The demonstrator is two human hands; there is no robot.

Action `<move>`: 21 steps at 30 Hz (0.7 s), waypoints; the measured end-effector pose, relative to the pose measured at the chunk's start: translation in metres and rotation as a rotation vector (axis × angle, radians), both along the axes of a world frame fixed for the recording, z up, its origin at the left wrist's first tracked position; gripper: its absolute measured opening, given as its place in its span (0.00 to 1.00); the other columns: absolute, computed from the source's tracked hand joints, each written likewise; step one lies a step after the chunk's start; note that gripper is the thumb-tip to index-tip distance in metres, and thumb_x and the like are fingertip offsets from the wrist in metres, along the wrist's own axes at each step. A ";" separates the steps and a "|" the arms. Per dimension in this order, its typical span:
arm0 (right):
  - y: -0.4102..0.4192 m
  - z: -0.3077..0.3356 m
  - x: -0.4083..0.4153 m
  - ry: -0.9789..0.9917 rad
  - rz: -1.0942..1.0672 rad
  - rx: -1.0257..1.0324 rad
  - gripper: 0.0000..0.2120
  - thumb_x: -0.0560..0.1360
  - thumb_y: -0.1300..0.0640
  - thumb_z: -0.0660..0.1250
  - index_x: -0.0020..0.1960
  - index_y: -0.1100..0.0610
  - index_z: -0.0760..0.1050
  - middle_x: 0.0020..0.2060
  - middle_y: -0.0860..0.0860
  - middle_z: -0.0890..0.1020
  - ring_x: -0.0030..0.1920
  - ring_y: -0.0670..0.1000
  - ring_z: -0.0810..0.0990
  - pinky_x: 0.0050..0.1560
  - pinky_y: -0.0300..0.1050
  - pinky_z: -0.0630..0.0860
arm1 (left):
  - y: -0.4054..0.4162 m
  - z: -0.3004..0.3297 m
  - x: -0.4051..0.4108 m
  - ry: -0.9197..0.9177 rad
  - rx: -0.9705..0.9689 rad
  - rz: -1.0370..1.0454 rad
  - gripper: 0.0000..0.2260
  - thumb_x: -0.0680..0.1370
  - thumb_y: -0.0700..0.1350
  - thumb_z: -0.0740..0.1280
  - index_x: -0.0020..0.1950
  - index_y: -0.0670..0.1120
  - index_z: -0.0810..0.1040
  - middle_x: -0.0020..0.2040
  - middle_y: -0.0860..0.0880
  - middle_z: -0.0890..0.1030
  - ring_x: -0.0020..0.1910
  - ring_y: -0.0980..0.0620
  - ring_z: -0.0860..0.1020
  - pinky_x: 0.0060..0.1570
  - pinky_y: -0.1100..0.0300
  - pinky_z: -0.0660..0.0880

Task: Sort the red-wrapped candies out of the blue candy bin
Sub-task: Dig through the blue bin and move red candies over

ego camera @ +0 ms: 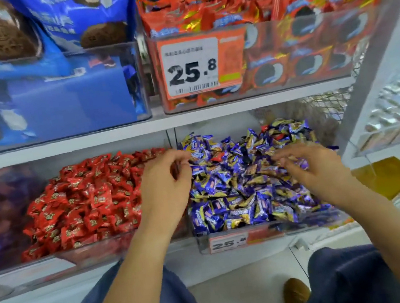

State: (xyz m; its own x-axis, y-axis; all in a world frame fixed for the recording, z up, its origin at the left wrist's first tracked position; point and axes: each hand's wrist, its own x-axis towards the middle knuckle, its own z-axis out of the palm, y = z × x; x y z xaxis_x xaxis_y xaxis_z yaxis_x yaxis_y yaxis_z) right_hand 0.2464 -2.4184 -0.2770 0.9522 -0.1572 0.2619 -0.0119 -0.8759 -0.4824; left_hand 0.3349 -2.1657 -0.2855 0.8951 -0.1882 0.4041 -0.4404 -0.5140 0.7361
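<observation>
A clear bin [271, 234] on the lower shelf holds a heap of blue-wrapped candies [239, 197]. A few red-wrapped candies [218, 158] show among them toward the back. To its left a second clear bin [62, 261] is full of red candies [84, 202]. My left hand [165, 190] hovers over the divide between the two bins, fingers loosely curled, with nothing visible in it. My right hand [318, 170] reaches into the blue heap with fingers spread and touching the wrappers.
The shelf above carries a bin of blue cookie packs [39, 71] and a bin of orange cookie packs [278, 23] with a 25.8 price tag [191, 68]. A white upright post [376, 73] stands at right. My knees and a shoe are below.
</observation>
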 end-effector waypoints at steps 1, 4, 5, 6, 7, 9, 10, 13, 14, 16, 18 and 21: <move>-0.011 0.003 -0.003 -0.024 -0.057 0.032 0.09 0.78 0.59 0.64 0.53 0.52 0.82 0.49 0.49 0.81 0.49 0.49 0.76 0.45 0.40 0.66 | -0.011 0.003 -0.004 -0.012 0.011 -0.034 0.08 0.77 0.41 0.66 0.51 0.50 0.82 0.42 0.61 0.77 0.43 0.61 0.72 0.43 0.73 0.65; -0.043 0.008 -0.013 -0.141 -0.241 0.122 0.07 0.79 0.57 0.63 0.51 0.53 0.81 0.50 0.52 0.81 0.45 0.50 0.76 0.42 0.42 0.66 | -0.042 0.005 -0.015 0.000 0.118 -0.238 0.07 0.77 0.50 0.66 0.54 0.53 0.80 0.48 0.61 0.77 0.52 0.58 0.72 0.51 0.65 0.64; -0.052 0.008 -0.017 -0.180 -0.295 0.148 0.07 0.78 0.56 0.64 0.50 0.53 0.80 0.50 0.53 0.81 0.46 0.50 0.76 0.42 0.42 0.66 | -0.052 0.004 -0.018 0.003 0.238 -0.338 0.12 0.77 0.55 0.64 0.57 0.54 0.79 0.53 0.59 0.77 0.57 0.57 0.71 0.56 0.63 0.65; -0.060 0.007 -0.019 -0.207 -0.346 0.161 0.07 0.78 0.56 0.64 0.52 0.52 0.80 0.51 0.54 0.81 0.47 0.52 0.76 0.43 0.43 0.66 | -0.061 0.001 -0.021 -0.007 0.408 -0.442 0.18 0.76 0.60 0.61 0.62 0.54 0.76 0.60 0.56 0.76 0.62 0.55 0.69 0.62 0.60 0.64; -0.066 0.005 -0.022 -0.210 -0.391 0.159 0.08 0.78 0.56 0.63 0.53 0.53 0.80 0.52 0.55 0.81 0.49 0.54 0.77 0.44 0.44 0.68 | -0.069 -0.002 -0.023 -0.022 0.597 -0.525 0.24 0.76 0.64 0.57 0.68 0.56 0.71 0.68 0.54 0.71 0.68 0.53 0.65 0.67 0.57 0.61; -0.075 0.003 -0.025 -0.187 -0.447 0.168 0.09 0.78 0.56 0.63 0.56 0.53 0.80 0.56 0.55 0.80 0.51 0.57 0.77 0.47 0.45 0.68 | -0.082 -0.012 -0.024 -0.042 0.885 -0.610 0.31 0.75 0.70 0.54 0.75 0.61 0.58 0.77 0.53 0.57 0.75 0.51 0.54 0.74 0.53 0.51; -0.079 0.002 -0.026 -0.171 -0.454 0.175 0.09 0.78 0.55 0.63 0.56 0.53 0.80 0.57 0.55 0.80 0.53 0.56 0.77 0.48 0.45 0.68 | -0.087 -0.017 -0.022 -0.046 0.956 -0.629 0.32 0.74 0.72 0.52 0.76 0.63 0.54 0.78 0.54 0.52 0.76 0.51 0.51 0.74 0.52 0.48; -0.086 0.002 -0.029 -0.137 -0.432 0.169 0.10 0.79 0.53 0.62 0.57 0.50 0.79 0.58 0.54 0.79 0.48 0.55 0.77 0.45 0.46 0.70 | -0.100 -0.029 -0.014 -0.123 1.020 -0.678 0.37 0.68 0.75 0.43 0.76 0.65 0.51 0.79 0.54 0.51 0.77 0.49 0.50 0.75 0.48 0.49; -0.087 0.003 -0.031 -0.132 -0.426 0.172 0.10 0.79 0.53 0.62 0.57 0.49 0.79 0.57 0.54 0.79 0.45 0.53 0.75 0.44 0.45 0.68 | -0.104 -0.033 -0.011 -0.158 1.049 -0.680 0.37 0.68 0.73 0.42 0.76 0.64 0.51 0.78 0.53 0.54 0.76 0.48 0.52 0.74 0.47 0.51; -0.089 0.005 -0.035 -0.109 -0.439 0.178 0.11 0.79 0.53 0.62 0.58 0.51 0.79 0.56 0.54 0.80 0.48 0.52 0.75 0.45 0.44 0.66 | -0.113 -0.036 -0.004 -0.210 1.090 -0.667 0.35 0.69 0.70 0.45 0.76 0.62 0.56 0.77 0.51 0.59 0.75 0.46 0.56 0.73 0.47 0.53; -0.093 0.004 -0.039 -0.038 -0.443 0.167 0.12 0.79 0.52 0.62 0.59 0.52 0.78 0.58 0.53 0.79 0.56 0.53 0.75 0.47 0.44 0.66 | -0.117 -0.034 0.006 -0.235 1.096 -0.590 0.30 0.74 0.66 0.50 0.74 0.59 0.62 0.75 0.49 0.62 0.73 0.44 0.60 0.72 0.47 0.54; -0.098 0.000 -0.045 0.085 -0.411 0.166 0.14 0.78 0.49 0.62 0.61 0.50 0.76 0.60 0.52 0.78 0.58 0.54 0.75 0.48 0.46 0.68 | -0.117 -0.027 0.025 -0.225 1.076 -0.391 0.24 0.78 0.61 0.54 0.73 0.57 0.65 0.75 0.46 0.62 0.72 0.42 0.61 0.71 0.46 0.53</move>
